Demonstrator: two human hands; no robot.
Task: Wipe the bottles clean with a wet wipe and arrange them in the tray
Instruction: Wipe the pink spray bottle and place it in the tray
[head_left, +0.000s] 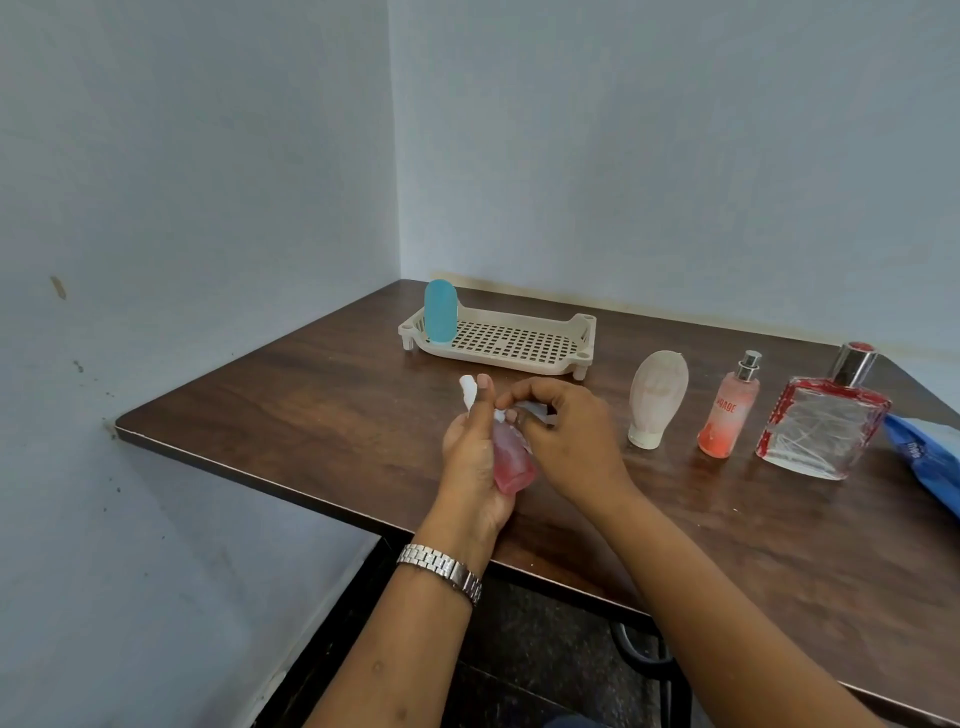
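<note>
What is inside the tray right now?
One blue bottle stands upright at the left end of the tray. No other bottle shows on its slotted floor. The floor patch under and just behind the blue bottle is covered from view.

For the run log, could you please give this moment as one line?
left hand: holds pink bottle, wet wipe | right hand: pinches its top | tray: blue bottle | table: beige bottle, spray bottle, square bottle

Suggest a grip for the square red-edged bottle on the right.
Probably the body of the square bottle, pinched across its broad flat faces from above: it stands upright, and the pink spray bottle and blue packet crowd its sides.
</note>
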